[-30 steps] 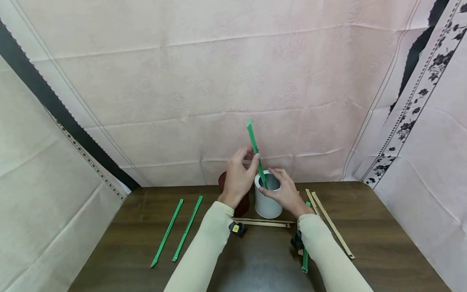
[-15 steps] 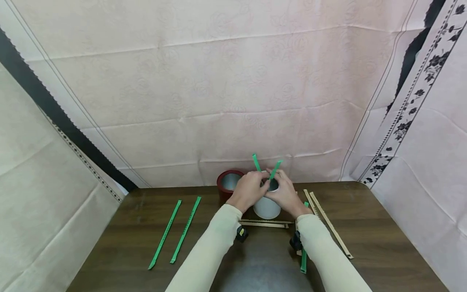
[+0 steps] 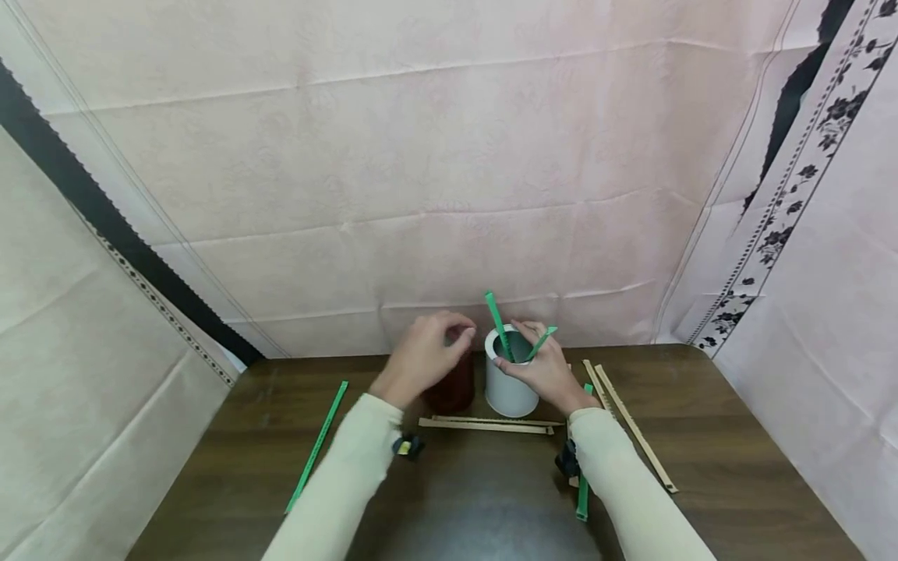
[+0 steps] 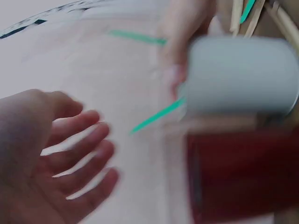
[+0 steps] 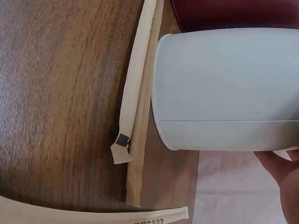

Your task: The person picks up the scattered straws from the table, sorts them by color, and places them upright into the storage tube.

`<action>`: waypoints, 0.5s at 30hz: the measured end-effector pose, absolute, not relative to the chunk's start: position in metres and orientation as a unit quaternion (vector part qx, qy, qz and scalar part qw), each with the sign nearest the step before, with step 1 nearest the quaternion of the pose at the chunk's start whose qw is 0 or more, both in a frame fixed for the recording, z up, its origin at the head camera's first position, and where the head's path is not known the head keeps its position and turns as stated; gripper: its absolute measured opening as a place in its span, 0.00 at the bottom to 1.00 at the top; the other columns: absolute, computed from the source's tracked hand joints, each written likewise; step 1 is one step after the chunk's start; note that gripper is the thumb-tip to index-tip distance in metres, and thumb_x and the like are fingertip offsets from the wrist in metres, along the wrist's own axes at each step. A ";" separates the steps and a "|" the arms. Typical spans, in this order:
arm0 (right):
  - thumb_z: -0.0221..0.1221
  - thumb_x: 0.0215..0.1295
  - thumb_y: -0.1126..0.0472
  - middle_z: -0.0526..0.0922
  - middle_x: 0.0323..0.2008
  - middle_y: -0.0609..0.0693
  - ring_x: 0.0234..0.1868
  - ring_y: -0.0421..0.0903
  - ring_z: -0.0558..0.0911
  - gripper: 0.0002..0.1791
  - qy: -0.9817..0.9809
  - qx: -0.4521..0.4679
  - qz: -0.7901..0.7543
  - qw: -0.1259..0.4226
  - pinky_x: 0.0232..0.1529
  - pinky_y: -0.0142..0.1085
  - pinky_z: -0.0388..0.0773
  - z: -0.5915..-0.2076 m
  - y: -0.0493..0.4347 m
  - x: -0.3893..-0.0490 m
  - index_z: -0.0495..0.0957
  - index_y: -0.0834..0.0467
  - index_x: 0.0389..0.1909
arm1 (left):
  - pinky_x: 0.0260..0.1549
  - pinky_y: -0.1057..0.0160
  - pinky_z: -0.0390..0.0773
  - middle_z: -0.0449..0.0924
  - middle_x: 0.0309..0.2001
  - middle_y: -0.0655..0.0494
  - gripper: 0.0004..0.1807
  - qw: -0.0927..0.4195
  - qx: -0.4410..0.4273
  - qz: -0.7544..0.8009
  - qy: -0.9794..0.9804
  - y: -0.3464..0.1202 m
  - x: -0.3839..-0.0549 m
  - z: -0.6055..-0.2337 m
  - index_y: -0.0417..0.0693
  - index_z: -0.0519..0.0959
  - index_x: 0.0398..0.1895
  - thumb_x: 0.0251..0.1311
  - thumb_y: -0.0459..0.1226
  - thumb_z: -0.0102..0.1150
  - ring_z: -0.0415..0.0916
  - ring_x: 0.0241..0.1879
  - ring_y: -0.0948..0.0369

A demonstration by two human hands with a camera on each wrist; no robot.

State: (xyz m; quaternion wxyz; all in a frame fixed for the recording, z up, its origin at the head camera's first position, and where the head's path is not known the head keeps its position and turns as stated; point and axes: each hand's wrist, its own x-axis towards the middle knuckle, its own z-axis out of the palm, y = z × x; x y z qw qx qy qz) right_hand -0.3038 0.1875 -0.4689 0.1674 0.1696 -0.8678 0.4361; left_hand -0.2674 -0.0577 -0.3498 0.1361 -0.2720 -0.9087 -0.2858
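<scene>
My right hand (image 3: 543, 370) grips the white cup (image 3: 510, 389) at its rim, thumb in front and fingers behind. Two slim green packets (image 3: 496, 319) lean inside the cup, their tops spread apart. My left hand (image 3: 424, 354) is in the air in front of the dark red cup (image 3: 449, 389), hiding much of it. In the left wrist view the left hand (image 4: 51, 149) holds nothing, its fingers loosely bent. The white cup (image 5: 224, 88) stands upright beside the red cup (image 5: 238, 14).
A green packet (image 3: 319, 444) lies at the table's left; another (image 3: 582, 499) lies by the right wrist. Beige paper packets (image 3: 491, 426) lie in front of the cups, and more beige packets (image 3: 634, 428) lie to the right. A pale cloth (image 3: 435, 156) hangs behind the table.
A green packet went into the white cup from the left hand, joining another there. The left hand then let go and moved left, over the red cup; the right hand stays at the white cup.
</scene>
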 end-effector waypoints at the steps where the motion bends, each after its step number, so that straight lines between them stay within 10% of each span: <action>1: 0.74 0.62 0.40 0.70 0.69 0.55 0.67 0.58 0.73 0.49 -0.869 0.168 0.435 0.167 0.63 0.60 0.74 -0.468 0.189 -0.304 0.68 0.56 0.78 | 0.45 0.58 0.84 0.89 0.45 0.58 0.11 0.124 -0.268 -0.291 -0.910 -0.068 -0.266 -0.344 0.49 0.89 0.50 0.75 0.42 0.62 0.83 0.42 0.61; 8: 0.75 0.62 0.42 0.68 0.71 0.56 0.69 0.61 0.71 0.49 -0.869 0.154 0.440 0.167 0.63 0.63 0.72 -0.461 0.194 -0.301 0.68 0.56 0.79 | 0.44 0.54 0.84 0.88 0.47 0.55 0.12 0.027 -0.197 -0.330 -0.923 -0.136 -0.261 -0.339 0.49 0.88 0.52 0.77 0.43 0.60 0.84 0.43 0.58; 15: 0.74 0.61 0.41 0.68 0.72 0.55 0.71 0.62 0.70 0.49 -0.870 0.162 0.439 0.157 0.64 0.63 0.71 -0.467 0.185 -0.304 0.68 0.57 0.78 | 0.30 0.59 0.81 0.87 0.40 0.51 0.10 -0.002 -0.061 -0.374 -0.925 -0.196 -0.268 -0.413 0.44 0.88 0.48 0.74 0.39 0.62 0.82 0.29 0.58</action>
